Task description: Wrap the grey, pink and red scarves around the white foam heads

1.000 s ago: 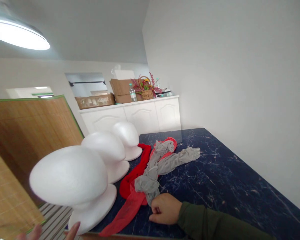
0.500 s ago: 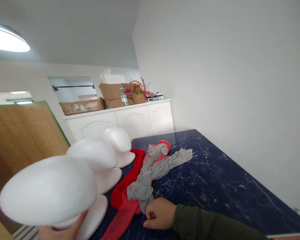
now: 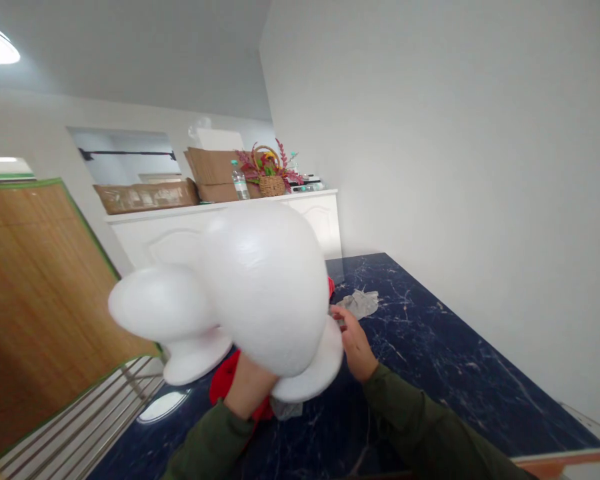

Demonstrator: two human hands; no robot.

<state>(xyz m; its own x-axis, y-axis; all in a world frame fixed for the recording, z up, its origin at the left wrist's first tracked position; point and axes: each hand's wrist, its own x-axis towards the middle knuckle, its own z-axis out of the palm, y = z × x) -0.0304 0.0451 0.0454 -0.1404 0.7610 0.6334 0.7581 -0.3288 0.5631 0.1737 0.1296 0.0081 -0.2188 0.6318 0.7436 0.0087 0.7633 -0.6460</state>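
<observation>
Blue marbled tabletop (image 3: 440, 373) spread beneath the grip | white head form (image 3: 270, 287) seen at the left hand (image 3: 253, 387), whose fingers are hidden, closure untellable | right hand (image 3: 355, 343), fingers parted, beside the base (image 3: 313, 377), contact unclear | form judged light, stiff, dentable; best grasped by the neck

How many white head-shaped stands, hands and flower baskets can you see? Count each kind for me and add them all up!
White head-shaped stands: 2 in view
Hands: 2, the left partly hidden
Flower basket: 1
Total: 5
</observation>
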